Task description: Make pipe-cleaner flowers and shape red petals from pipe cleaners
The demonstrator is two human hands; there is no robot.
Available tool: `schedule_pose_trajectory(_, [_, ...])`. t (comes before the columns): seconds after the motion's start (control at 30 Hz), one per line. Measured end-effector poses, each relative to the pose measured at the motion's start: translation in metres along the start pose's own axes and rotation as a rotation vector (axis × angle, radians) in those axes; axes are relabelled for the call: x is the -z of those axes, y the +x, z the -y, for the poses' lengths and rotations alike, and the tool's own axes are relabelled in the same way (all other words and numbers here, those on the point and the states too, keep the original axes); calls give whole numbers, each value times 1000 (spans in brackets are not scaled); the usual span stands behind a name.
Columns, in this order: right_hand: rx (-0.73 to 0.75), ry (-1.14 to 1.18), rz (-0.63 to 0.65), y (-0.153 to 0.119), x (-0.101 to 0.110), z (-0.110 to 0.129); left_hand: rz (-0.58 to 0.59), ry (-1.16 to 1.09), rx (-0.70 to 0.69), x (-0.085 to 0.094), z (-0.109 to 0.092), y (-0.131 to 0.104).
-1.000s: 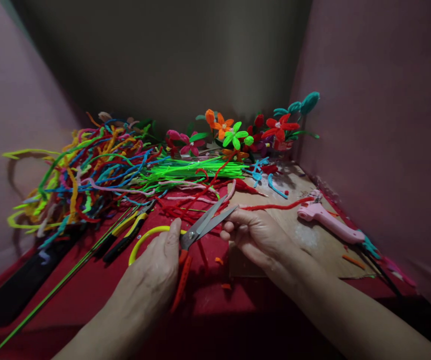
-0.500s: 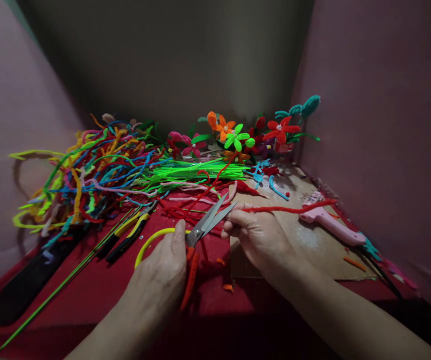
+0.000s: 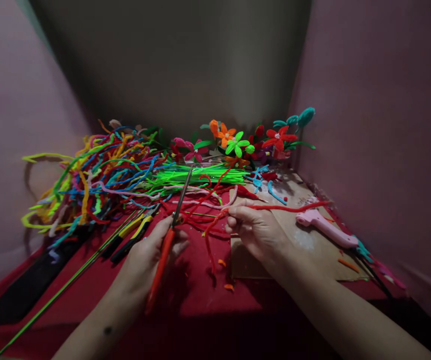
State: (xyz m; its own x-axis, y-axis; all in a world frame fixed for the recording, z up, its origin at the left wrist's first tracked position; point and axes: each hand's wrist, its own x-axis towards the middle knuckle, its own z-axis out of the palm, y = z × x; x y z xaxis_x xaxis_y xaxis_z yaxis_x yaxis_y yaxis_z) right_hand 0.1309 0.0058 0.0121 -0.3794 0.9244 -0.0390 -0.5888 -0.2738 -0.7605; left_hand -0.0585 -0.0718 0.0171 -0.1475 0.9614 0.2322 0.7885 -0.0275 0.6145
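My left hand (image 3: pixel 163 252) is closed around a pair of scissors (image 3: pixel 164 262) with red-orange handles, seen edge-on with the blades pointing away from me. Between the thumb and fingers of my right hand (image 3: pixel 255 227) is a fuzzy red pipe cleaner (image 3: pixel 290 206). One length of it runs off to the right over the cardboard, and red strands also show left of my fingertips. More red pipe cleaners (image 3: pixel 193 220) lie on the red cloth between and beyond my hands. The scissor blades are apart from the pipe cleaner in my right hand.
A tangled heap of coloured pipe cleaners (image 3: pixel 88 180) stands at left, beside a bundle of green stems (image 3: pixel 200 174). Pliers (image 3: pixel 135 235) lie nearer. Pipe-cleaner flowers (image 3: pixel 238 144) line the back. A pink glue gun (image 3: pixel 326 227) rests on the cardboard (image 3: pixel 290 255) at right.
My left hand has drawn the scissors left, away from my right hand, and turned them edge-on with the tips pointing away. My right hand keeps its pinch on the red pipe cleaner.
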Motion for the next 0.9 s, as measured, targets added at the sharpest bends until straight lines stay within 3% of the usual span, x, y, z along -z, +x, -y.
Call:
schedule_pose_trajectory(0.1, [-58, 42, 71, 0, -1, -3, 126, -327, 27, 1, -19, 7])
schedule_pose_trajectory(0.27, [-152, 96, 103, -1, -3, -6, 143, -736, 126, -12, -40, 15])
schedule_pose_trajectory(0.5, [-208, 91, 108, 0, 0, -8, 247, -949, 221, -24, -43, 19])
schedule_pose_trajectory(0.6, [-176, -44, 146, -2, -1, -9, 272, -971, 166, -26, -44, 20])
schedule_pose_trajectory(0.7, [-74, -264, 107, -4, -1, -11, 319, -895, 165, -25, -43, 19])
schedule_pose_trajectory(0.83, [-72, -296, 16, 2, 7, -9, 394, -628, 136, -9, -29, 21])
schedule_pose_trajectory(0.9, [-70, -236, -4, 9, 12, -5, 294, -396, 94, 4, -14, 22])
